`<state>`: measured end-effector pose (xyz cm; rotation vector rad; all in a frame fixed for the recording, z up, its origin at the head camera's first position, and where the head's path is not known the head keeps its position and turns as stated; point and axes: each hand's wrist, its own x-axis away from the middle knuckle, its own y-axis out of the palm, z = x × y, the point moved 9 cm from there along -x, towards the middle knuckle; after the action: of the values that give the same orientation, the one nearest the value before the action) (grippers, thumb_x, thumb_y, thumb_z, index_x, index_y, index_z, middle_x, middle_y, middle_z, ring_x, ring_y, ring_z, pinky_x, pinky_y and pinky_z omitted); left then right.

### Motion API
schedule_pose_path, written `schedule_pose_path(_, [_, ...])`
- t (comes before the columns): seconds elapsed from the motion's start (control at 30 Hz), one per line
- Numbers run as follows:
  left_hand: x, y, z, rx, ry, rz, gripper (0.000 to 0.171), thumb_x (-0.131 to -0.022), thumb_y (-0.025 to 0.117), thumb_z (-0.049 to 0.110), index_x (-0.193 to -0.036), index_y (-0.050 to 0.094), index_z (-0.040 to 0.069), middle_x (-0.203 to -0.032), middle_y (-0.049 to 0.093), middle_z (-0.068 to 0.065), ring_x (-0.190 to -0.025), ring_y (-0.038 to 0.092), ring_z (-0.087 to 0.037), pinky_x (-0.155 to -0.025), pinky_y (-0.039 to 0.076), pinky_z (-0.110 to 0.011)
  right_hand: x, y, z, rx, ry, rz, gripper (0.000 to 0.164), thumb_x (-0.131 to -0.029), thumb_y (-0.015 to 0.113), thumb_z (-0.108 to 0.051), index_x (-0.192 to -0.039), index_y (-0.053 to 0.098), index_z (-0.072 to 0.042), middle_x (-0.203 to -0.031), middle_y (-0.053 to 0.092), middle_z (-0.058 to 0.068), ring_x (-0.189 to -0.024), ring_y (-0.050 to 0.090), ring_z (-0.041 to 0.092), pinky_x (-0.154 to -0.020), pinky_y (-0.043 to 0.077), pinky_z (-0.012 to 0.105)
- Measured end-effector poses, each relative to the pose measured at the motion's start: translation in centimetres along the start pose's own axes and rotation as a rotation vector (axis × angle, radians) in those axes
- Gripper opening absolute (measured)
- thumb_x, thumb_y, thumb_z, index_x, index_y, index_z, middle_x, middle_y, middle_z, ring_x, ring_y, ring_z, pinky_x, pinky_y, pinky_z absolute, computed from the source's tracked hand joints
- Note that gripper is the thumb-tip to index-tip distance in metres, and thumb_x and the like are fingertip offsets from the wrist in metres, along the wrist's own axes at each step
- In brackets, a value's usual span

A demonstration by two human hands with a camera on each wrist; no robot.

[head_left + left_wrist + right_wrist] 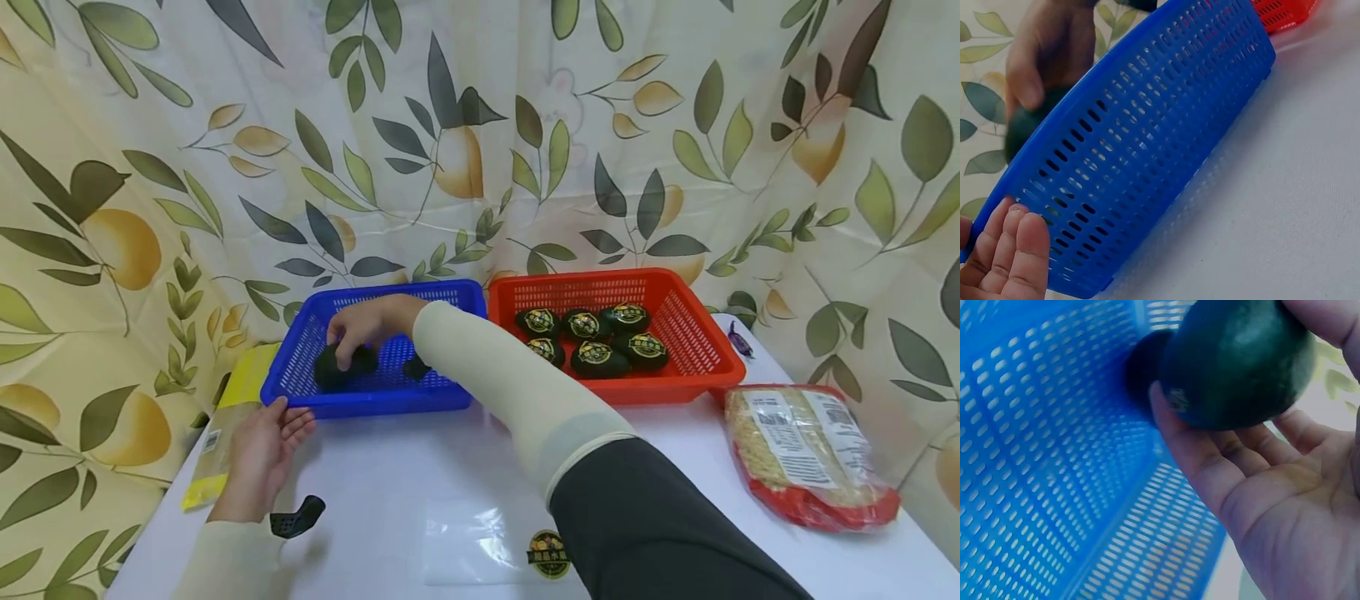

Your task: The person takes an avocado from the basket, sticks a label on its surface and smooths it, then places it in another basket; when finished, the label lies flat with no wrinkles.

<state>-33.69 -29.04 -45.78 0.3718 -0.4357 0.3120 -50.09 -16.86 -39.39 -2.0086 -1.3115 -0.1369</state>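
Note:
My right hand (369,323) reaches into the blue basket (382,405) and grips a dark green avocado (1241,362). Behind it, in the right wrist view, a second avocado (1144,372) sits against the basket wall. Another dark piece (415,367) lies farther right in the basket, partly hidden by the forearm. My left hand (264,446) is palm up at the basket's near left corner. Its fingers (1029,250) are fairly straight beside the outer wall, with the thumb close to the rim.
A red basket (720,367) holds several avocados with black-and-gold stickers. A clear plastic sheet with a round sticker (550,554) lies in front. Right of it is a red-and-clear packet (802,450); a yellow packet (247,383) lies left. A leaf-patterned curtain (480,167) hangs behind.

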Motion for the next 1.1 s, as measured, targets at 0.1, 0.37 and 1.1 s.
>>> schedule_pose_path(0.1, [0.0,0.0,-0.1,0.020,-0.002,-0.009,0.022,-0.111,0.043,0.036,-0.126,0.046,0.019,-0.099,0.071,0.002,-0.094,0.073,-0.012,-0.093,0.059,-0.026,2.5,-1.1,-0.8,-0.042,-0.105,0.072,0.051,-0.083,0.085,-0.017,-0.124,0.057,-0.012,-0.126,0.058,0.008,-0.109,0.063,0.022,-0.085,0.062,0.033])
schedule_pose_path(0.37, [0.2,0.1,0.3,0.048,0.000,-0.043,0.022,-0.111,0.045,0.034,-0.126,0.044,0.018,-0.096,0.071,0.001,-0.094,0.073,-0.012,-0.090,0.061,-0.027,11.9,-1.3,-0.3,-0.038,-0.285,0.231,0.048,-0.087,0.076,-0.026,-0.130,0.056,-0.016,-0.128,0.061,0.009,-0.115,0.061,0.026,-0.094,0.059,0.033])
schedule_pose_path(1.1, [0.7,0.0,0.0,0.049,-0.041,-0.045,0.025,-0.110,0.047,0.036,-0.128,0.046,0.018,-0.100,0.071,0.000,-0.099,0.071,-0.014,-0.090,0.061,-0.028,23.5,10.3,12.3,0.223,-0.131,0.421,0.055,-0.083,0.083,-0.030,-0.133,0.062,-0.019,-0.127,0.065,-0.002,-0.113,0.058,0.015,-0.099,0.052,0.032])
